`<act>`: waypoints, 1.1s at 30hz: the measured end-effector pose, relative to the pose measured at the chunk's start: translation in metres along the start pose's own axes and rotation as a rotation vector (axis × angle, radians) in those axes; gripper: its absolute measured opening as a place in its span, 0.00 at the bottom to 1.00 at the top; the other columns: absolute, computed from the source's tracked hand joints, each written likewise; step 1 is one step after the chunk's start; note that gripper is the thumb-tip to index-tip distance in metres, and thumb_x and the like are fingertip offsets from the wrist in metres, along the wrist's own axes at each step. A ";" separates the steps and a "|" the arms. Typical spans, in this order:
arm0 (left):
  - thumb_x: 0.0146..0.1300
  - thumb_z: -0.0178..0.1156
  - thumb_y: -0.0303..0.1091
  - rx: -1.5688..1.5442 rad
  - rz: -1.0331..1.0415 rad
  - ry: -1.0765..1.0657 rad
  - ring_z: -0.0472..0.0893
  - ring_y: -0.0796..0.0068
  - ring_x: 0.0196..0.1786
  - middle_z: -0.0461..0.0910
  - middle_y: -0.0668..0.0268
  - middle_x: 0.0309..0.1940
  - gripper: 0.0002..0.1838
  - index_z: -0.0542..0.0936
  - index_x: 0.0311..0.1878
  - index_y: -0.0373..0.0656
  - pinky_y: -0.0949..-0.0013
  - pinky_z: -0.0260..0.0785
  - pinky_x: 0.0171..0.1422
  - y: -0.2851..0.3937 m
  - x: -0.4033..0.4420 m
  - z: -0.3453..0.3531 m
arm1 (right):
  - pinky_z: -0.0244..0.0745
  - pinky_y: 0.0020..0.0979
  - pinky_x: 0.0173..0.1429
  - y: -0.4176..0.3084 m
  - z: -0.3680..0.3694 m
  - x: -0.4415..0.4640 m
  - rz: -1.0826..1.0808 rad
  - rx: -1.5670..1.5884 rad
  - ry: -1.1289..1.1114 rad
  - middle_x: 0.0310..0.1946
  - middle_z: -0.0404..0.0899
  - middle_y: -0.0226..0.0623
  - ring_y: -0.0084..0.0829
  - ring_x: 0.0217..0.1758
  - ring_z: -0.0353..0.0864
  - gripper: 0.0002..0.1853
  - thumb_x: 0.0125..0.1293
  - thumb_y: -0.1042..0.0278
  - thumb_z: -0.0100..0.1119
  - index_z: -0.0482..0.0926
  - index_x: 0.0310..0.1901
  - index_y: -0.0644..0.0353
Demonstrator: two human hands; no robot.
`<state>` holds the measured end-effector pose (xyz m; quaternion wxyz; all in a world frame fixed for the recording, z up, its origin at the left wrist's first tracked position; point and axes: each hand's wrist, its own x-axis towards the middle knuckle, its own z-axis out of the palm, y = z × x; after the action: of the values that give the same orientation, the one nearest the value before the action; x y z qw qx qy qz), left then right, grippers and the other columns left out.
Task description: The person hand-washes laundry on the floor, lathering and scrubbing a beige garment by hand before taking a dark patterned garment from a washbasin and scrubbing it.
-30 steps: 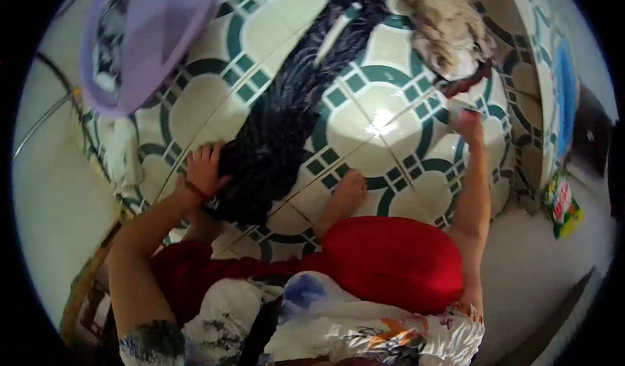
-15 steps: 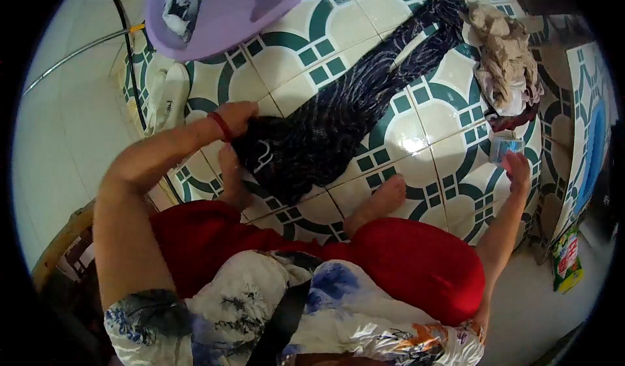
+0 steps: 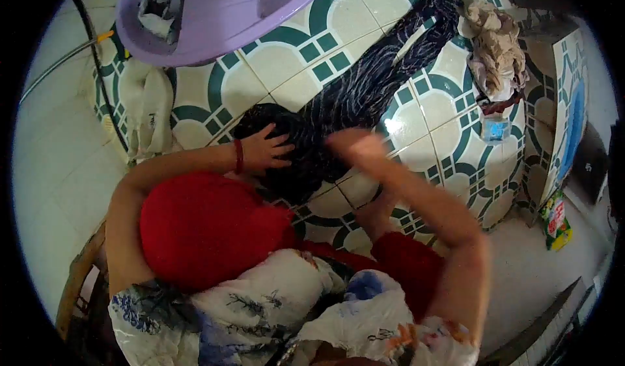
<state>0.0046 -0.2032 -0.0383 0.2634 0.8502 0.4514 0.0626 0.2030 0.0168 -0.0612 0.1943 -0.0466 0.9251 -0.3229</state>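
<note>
Dark patterned trousers lie wet and stretched diagonally over the tiled floor, waist end nearest me, legs toward the upper right. On the bunched waist end rests my left hand, open, its fingers spread over the cloth. My right hand is over the right side of the same cloth, blurred by motion. Its fingers look curled in, and whatever they may hold is hidden. A small clear dish with a blue label sits on the floor to the right.
A purple basin holding grey-white cloth stands upper left, with pale shoes below it. Crumpled beige clothing lies upper right. A green packet is at the right, and a hose at the far left.
My right hand has moved left from the small dish to the trousers. My left hand has gone from gripping the waist edge to lying spread on the cloth. The view has shifted slightly.
</note>
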 end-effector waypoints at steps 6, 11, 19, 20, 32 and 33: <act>0.48 0.57 0.41 -0.133 -0.169 -0.123 0.68 0.68 0.48 0.71 0.71 0.45 0.11 0.78 0.36 0.53 0.59 0.61 0.47 -0.012 -0.006 0.054 | 0.65 0.47 0.53 -0.040 0.066 0.066 -0.107 -0.317 0.376 0.41 0.74 0.41 0.39 0.49 0.72 0.13 0.53 0.63 0.52 0.77 0.39 0.56; 0.47 0.56 0.36 -0.152 -0.152 0.020 0.69 0.70 0.41 0.72 0.71 0.37 0.09 0.78 0.33 0.50 0.65 0.60 0.44 -0.023 -0.015 0.060 | 0.68 0.43 0.35 0.094 -0.072 0.104 0.686 -0.629 0.643 0.36 0.71 0.39 0.41 0.41 0.71 0.09 0.54 0.63 0.51 0.72 0.36 0.54; 0.45 0.56 0.35 -0.147 -0.236 -0.033 0.73 0.68 0.39 0.73 0.68 0.32 0.04 0.78 0.26 0.50 0.64 0.62 0.44 -0.019 -0.015 0.043 | 0.64 0.42 0.31 -0.026 -0.005 0.099 0.304 -0.405 0.118 0.23 0.74 0.40 0.37 0.27 0.72 0.06 0.47 0.66 0.52 0.76 0.27 0.56; 0.45 0.56 0.35 -0.144 -0.222 -0.077 0.73 0.68 0.39 0.74 0.67 0.32 0.03 0.78 0.25 0.51 0.64 0.62 0.44 -0.021 -0.018 0.047 | 0.64 0.42 0.31 -0.022 -0.009 0.093 0.303 -0.419 0.169 0.24 0.74 0.39 0.36 0.27 0.72 0.06 0.48 0.66 0.52 0.75 0.28 0.55; 0.41 0.56 0.35 -0.123 -0.149 -0.247 0.77 0.63 0.33 0.77 0.61 0.28 0.08 0.79 0.25 0.45 0.59 0.67 0.36 -0.026 -0.023 0.053 | 0.69 0.40 0.35 -0.018 0.061 0.110 -0.427 -0.333 0.374 0.32 0.75 0.34 0.31 0.36 0.75 0.08 0.48 0.67 0.52 0.75 0.33 0.51; 0.41 0.56 0.35 -0.160 -0.259 -0.269 0.78 0.62 0.33 0.78 0.61 0.27 0.08 0.79 0.25 0.45 0.59 0.68 0.38 -0.024 -0.025 0.052 | 0.69 0.40 0.35 -0.011 0.022 0.113 -0.296 -0.360 0.346 0.34 0.74 0.35 0.34 0.37 0.74 0.09 0.49 0.67 0.52 0.75 0.34 0.52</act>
<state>-0.0099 -0.2325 -0.0914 0.3940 0.7623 0.5111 -0.0504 0.1069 -0.0287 -0.1071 -0.0272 -0.1588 0.9701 -0.1815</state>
